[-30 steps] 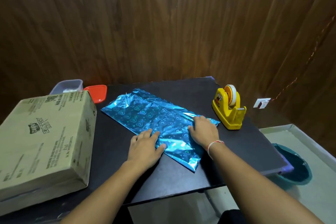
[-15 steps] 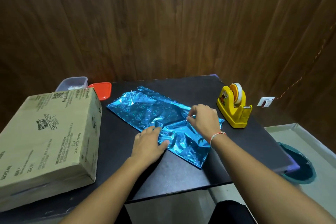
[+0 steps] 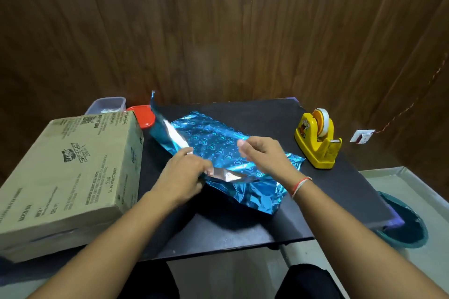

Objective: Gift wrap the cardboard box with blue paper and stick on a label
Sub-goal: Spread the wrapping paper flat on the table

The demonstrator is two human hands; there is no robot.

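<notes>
Just right of the cardboard box (image 3: 70, 172): blue paper (image 3: 213, 138) half unfolded on the table (image 3: 255, 228). Left hand (image 3: 181, 178) pinching a lifted layer, right hand (image 3: 263, 154) pinching another. Probably light, crinkly, slippery foil; best gripped at edges.

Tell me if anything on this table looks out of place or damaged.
Nothing looks broken or spilled. The blue paper is creased and crumpled near the front, half unfolded between the left hand and right hand. The cardboard box overhangs the table's left front edge.
</notes>
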